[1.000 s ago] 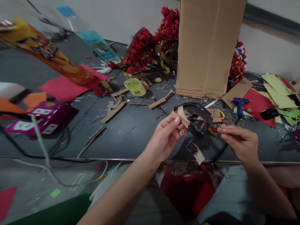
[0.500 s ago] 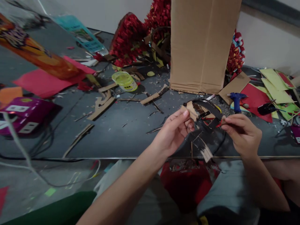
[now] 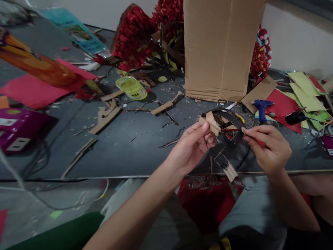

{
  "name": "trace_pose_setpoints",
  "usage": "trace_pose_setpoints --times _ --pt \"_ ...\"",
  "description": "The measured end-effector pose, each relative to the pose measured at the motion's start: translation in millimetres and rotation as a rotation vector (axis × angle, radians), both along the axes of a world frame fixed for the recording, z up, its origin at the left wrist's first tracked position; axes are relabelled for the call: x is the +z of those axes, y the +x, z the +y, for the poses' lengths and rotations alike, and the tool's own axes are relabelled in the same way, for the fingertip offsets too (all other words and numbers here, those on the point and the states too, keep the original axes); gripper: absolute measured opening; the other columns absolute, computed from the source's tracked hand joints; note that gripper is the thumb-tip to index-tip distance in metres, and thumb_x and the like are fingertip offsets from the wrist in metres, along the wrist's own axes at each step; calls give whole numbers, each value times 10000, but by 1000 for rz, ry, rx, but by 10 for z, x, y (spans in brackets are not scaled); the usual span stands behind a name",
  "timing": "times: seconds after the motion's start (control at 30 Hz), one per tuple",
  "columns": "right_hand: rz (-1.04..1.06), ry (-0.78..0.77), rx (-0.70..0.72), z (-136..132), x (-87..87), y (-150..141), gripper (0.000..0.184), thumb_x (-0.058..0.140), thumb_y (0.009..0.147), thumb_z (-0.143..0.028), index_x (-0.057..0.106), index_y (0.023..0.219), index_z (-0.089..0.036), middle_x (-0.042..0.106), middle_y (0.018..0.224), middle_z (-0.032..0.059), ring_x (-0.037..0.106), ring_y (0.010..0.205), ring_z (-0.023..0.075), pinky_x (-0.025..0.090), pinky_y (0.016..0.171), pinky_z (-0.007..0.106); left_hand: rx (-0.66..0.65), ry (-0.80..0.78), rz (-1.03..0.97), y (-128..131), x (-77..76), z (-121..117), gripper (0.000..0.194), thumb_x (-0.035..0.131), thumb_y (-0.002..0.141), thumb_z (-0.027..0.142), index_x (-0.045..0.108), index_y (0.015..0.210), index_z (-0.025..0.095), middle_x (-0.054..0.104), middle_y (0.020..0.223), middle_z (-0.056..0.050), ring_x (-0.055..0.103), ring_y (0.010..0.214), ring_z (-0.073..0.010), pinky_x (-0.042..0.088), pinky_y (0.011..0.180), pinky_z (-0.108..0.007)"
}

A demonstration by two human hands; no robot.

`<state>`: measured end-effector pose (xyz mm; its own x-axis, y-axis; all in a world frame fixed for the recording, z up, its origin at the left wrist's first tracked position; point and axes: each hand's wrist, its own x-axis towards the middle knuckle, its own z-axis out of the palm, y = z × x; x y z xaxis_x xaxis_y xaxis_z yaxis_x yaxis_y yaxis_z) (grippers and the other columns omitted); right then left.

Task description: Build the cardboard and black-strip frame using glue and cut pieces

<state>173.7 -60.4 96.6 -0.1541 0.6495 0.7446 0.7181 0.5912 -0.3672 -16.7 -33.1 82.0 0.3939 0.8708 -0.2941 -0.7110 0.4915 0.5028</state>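
My left hand (image 3: 191, 146) pinches the edge of a black-painted cardboard piece (image 3: 225, 126), a curved strip with a short stub hanging down toward the table's front edge. My right hand (image 3: 267, 147) is closed on a thin red tool (image 3: 258, 142) whose tip rests against the same piece. Both hands hover just above the dark table (image 3: 125, 149), near its front edge.
A tall cardboard sheet (image 3: 221, 48) stands behind the hands, with red paper flowers (image 3: 135, 38) beside it. A yellow glue tub (image 3: 131, 88), cardboard scraps (image 3: 106, 114), a blue glue gun (image 3: 261, 107), coloured paper sheets (image 3: 307, 93) and a purple box (image 3: 18, 128) lie around.
The view has shifted, so the table things sit lower left. My right hand has closed in on the cardboard piece with the red tool; my left hand keeps its hold.
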Motion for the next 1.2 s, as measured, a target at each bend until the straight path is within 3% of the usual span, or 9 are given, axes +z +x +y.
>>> trace_pose_setpoints --times 0.3,0.5,0.83,1.2 --pt "-108 164 -24 28 -2 4 209 689 765 -73 669 903 -229 686 795 -13 661 720 106 551 668 236 -32 24 5 22 11 -8 284 767 685 235 513 593 149 457 489 74 449 454 -32 449 500 -146" --pt "-196 225 -43 2 -45 84 317 714 743 -85 673 987 -284 693 807 -27 655 714 117 538 660 250 -42 12 22 32 1 -27 278 787 664 256 541 602 144 464 500 71 447 463 -31 465 523 -146" --pt "-152 167 -8 25 2 87 281 675 786 -114 705 972 -323 686 777 -23 657 696 129 530 618 273 -59 -113 -51 20 41 -20 280 788 657 200 516 613 153 419 494 89 443 440 -24 453 489 -140" --pt "-191 179 -18 25 11 101 330 691 772 -99 693 1001 -336 688 789 -34 655 710 127 512 648 278 -45 -114 -31 21 29 -24 253 755 697 191 520 615 151 431 498 83 456 444 -21 460 486 -132"
